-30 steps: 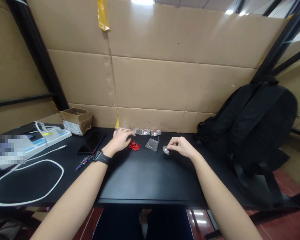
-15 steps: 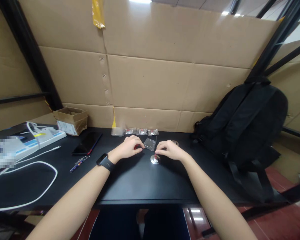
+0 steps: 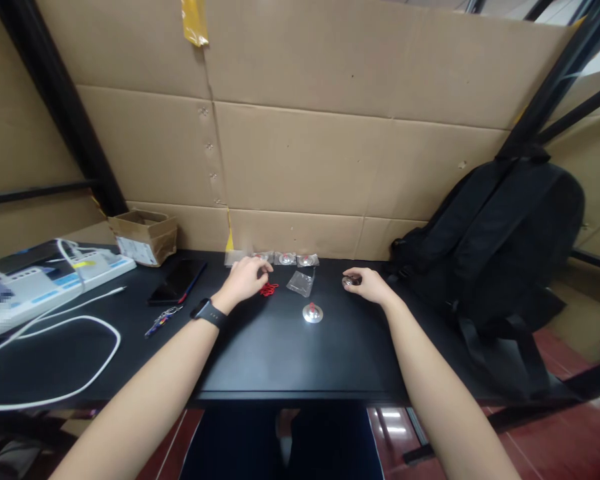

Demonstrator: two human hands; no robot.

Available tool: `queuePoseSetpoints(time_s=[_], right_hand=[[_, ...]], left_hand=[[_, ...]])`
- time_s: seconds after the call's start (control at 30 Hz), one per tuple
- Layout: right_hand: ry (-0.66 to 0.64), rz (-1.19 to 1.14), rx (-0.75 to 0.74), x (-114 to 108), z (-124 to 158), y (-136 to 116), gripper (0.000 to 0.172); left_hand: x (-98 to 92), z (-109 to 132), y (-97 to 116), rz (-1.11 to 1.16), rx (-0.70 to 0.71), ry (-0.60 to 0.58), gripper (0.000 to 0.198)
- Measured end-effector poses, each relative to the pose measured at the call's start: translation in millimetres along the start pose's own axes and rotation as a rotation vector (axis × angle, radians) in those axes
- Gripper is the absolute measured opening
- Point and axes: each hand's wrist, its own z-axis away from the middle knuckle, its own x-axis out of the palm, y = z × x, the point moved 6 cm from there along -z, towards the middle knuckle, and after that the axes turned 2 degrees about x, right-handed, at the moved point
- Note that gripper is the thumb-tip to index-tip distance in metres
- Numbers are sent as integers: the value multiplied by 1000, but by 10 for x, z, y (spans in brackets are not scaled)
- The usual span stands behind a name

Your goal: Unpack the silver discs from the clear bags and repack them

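On the black table lies a shiny domed metal disc (image 3: 313, 313) with a red piece at its centre, like a small cymbal. My right hand (image 3: 371, 285) is to its right, with fingers and thumb closed around another round metal disc (image 3: 349, 281) at table level; the fingers partly cover it. My left hand (image 3: 245, 280) hovers beside a small heap of red cord (image 3: 269, 289), its fingers loosely curled and the thumb apart, nothing visible in them. Between the hands rests a clear plastic bag (image 3: 300, 284). Behind it, several bagged discs (image 3: 285, 259) stand in a row.
A black phone (image 3: 177, 281), keys (image 3: 163, 320), a small cardboard box (image 3: 145, 237) and a white power strip (image 3: 60, 287) with a looping cable occupy the left. At right sits a black backpack (image 3: 520, 220). Cardboard sheets (image 3: 300, 160) wall the back.
My right hand has left the domed disc and moved right onto the other disc. My left hand has shifted left and uncovered the red cord. The view has tilted slightly.
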Motion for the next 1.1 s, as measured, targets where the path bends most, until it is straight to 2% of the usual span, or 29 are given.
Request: queuePoseSetpoints(time_s=[0.1, 0.23, 0.43, 0.77, 1.1], right_hand=[[13, -3, 8, 39, -34, 68, 35], [10, -37, 7, 49, -48, 138, 30], [1, -46, 0, 9, -27, 122, 31], [33, -118, -10, -73, 0, 29, 33], [26, -174, -3, -75, 15, -34, 33]], left_hand=[[-72, 22, -130, -10, 35, -96, 16], [24, 47, -56, 21, 143, -215, 16], [176, 39, 46, -67, 126, -106, 20], [134, 43, -59, -62, 109, -149, 10], [190, 64, -36, -77, 95, -152, 15]])
